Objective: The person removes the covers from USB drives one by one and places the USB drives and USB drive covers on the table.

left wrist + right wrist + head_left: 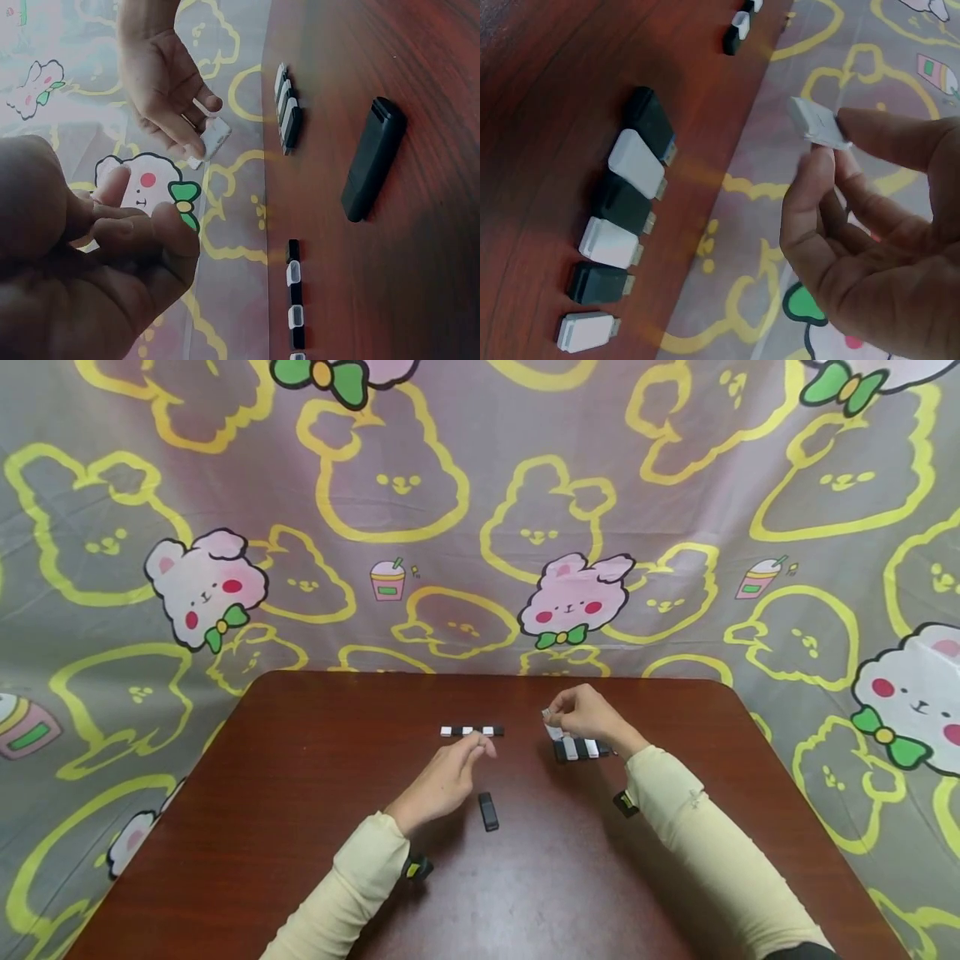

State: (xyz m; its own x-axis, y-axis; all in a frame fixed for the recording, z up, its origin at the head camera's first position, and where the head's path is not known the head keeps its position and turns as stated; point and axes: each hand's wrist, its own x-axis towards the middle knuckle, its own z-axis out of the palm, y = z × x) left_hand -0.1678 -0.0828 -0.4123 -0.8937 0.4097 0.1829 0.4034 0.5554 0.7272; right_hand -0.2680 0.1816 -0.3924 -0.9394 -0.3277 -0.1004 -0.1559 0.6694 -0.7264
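Note:
My right hand point(588, 714) is raised at the right, pinching a small white USB stick point(817, 122) between thumb and fingers. Below it on the table lies a row of alternating black and white USB sticks point(613, 241), metal plugs bare. My left hand point(442, 777) hovers nearer the middle with its fingers loosely bent. Nothing shows between those fingers, though the left wrist view hides part of the palm. Beyond this hand, small black and white caps point(467, 731) form a line. A longer black USB stick point(488, 811) lies just right of the left hand, seemingly capped.
Everything lies on a dark reddish-brown table point(300, 793) with rounded far corners. A grey curtain point(465, 510) with yellow outlines and cartoon rabbits hangs directly behind its far edge. Dark wrist straps point(417, 867) sit under both forearms.

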